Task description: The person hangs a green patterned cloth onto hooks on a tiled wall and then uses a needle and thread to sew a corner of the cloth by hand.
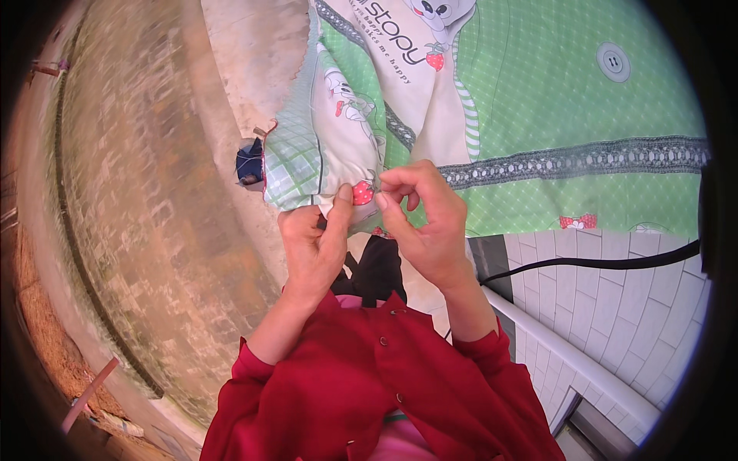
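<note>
A large green and white printed fabric point(536, 98), patterned with cartoon dogs, strawberries and dark lace-like bands, spreads before me. Its folded left part shows a pale checked side with a reddish edge. My left hand point(317, 242) pinches this fabric between thumb and fingers, just left of a printed strawberry. Close on the right, my right hand point(426, 219) is raised with thumb and index finger nearly together beside the strawberry. Whether something thin, such as a needle or thread, lies between those fingertips is too small to tell.
A dark blue item point(249, 164) shows past the fabric's left edge. A worn paved floor point(173, 144) stretches on the left. To the right are a white tiled wall point(605, 294), a black cable or strap point(599, 263) and a white pipe point(576, 354).
</note>
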`<state>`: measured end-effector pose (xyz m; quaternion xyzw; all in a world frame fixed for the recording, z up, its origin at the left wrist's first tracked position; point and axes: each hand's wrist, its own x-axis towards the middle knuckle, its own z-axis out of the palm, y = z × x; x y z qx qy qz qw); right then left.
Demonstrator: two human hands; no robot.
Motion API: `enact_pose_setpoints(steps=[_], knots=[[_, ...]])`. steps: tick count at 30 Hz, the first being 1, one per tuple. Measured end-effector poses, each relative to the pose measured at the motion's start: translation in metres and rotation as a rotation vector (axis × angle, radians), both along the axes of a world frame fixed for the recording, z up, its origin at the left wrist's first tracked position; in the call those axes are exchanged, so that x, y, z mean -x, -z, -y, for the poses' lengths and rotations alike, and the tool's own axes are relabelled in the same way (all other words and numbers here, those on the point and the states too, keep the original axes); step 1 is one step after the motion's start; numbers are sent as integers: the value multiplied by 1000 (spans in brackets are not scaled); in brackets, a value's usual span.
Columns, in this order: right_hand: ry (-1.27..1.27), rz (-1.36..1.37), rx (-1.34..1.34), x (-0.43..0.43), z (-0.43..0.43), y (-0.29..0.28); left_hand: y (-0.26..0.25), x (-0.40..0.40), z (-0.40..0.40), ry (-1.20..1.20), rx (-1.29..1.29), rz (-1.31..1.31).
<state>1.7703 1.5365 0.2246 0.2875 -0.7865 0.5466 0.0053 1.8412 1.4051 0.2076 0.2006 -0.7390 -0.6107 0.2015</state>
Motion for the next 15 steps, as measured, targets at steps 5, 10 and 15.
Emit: enact_pose_setpoints(steps=[5, 10, 15], knots=[[27, -224, -85, 5, 3, 8, 9, 4, -3, 9, 200, -160], [48, -205, -74, 3, 4, 12, -5, 11, -11, -31, 325, -256], [-20, 435, 325, -9, 2, 16, 4, 4, -9, 20, 144, -145]])
